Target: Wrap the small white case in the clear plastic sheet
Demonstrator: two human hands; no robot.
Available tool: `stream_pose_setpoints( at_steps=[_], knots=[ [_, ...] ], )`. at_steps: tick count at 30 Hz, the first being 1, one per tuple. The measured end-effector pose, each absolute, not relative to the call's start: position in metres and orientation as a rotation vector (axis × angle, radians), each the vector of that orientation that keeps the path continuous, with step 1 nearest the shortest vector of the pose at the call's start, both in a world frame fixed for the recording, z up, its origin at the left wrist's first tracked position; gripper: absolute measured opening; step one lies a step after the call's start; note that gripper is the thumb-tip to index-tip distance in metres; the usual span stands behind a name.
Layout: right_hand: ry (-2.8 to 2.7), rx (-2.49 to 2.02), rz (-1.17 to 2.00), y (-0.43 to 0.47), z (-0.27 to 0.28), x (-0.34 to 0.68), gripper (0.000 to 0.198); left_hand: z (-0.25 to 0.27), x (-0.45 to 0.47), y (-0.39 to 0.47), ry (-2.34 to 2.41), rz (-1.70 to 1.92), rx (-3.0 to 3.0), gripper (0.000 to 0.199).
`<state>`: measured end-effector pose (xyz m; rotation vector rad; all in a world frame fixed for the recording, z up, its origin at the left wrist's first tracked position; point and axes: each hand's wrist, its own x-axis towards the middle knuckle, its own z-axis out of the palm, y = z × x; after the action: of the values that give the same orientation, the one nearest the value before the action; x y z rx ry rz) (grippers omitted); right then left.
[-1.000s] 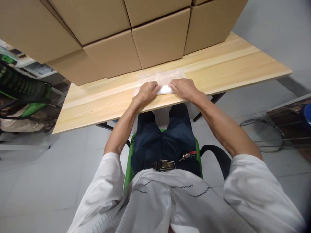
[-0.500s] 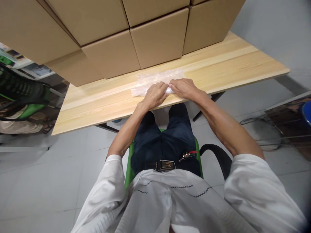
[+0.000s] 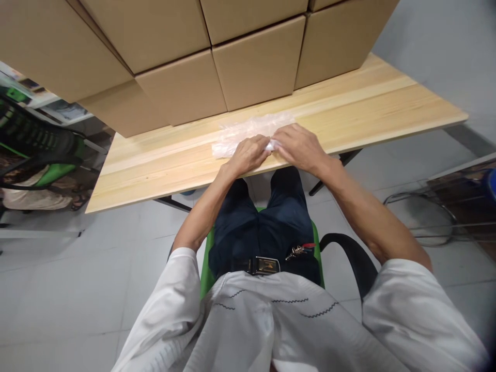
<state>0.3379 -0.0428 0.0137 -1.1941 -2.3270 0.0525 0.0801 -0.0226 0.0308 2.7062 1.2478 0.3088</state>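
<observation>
A sheet of pinkish, see-through bubble wrap point(image 3: 248, 129) lies at the table's front edge, its near side gathered into a whitish roll. My left hand point(image 3: 250, 153) is curled over the left part of this roll, fingers pressed together. From the right, my right hand point(image 3: 300, 146) grips the other end, with thumb and fingers bent around it. Between the two hands a short white piece of the roll shows; whatever lies inside it is hidden. The rest of the sheet spreads flat beyond my fingers.
Stacked cardboard boxes point(image 3: 259, 62) stand along the back of the wooden table point(image 3: 403, 103). A person in a green and black chair point(image 3: 39, 139) sits at the left. At the right, a round stool point(image 3: 424, 219) stands on the tiled floor.
My right hand has lifted slightly and its fingers are more bent around the roll. My left hand stays over the wrap, nearly in place. The view has shifted a little.
</observation>
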Motion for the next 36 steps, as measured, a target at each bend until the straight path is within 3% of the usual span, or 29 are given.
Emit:
stream_pose_setpoints(
  at_steps=[16, 22, 28, 36],
  knots=[
    [-2.423, -1.293, 0.175, -0.041, 0.008, 0.325, 0.046, 0.039, 0.065, -0.028, 1.282, 0.317, 2.608, 0.039],
    [-2.414, -1.392, 0.215, -0.033, 0.021, 0.324, 0.049, 0.044, 0.058, -0.024, 1.298, 0.302, 2.612, 0.049],
    [-2.461, -1.355, 0.447, -0.002, 0.039, 0.332, 0.045, 0.038, 0.058, -0.011, 1.465, 0.327, 2.535, 0.061],
    [-2.399, -1.329, 0.608, 0.012, 0.045, 0.333, 0.050, 0.040, 0.061, -0.006, 1.570, 0.331, 2.472, 0.054]
  ],
)
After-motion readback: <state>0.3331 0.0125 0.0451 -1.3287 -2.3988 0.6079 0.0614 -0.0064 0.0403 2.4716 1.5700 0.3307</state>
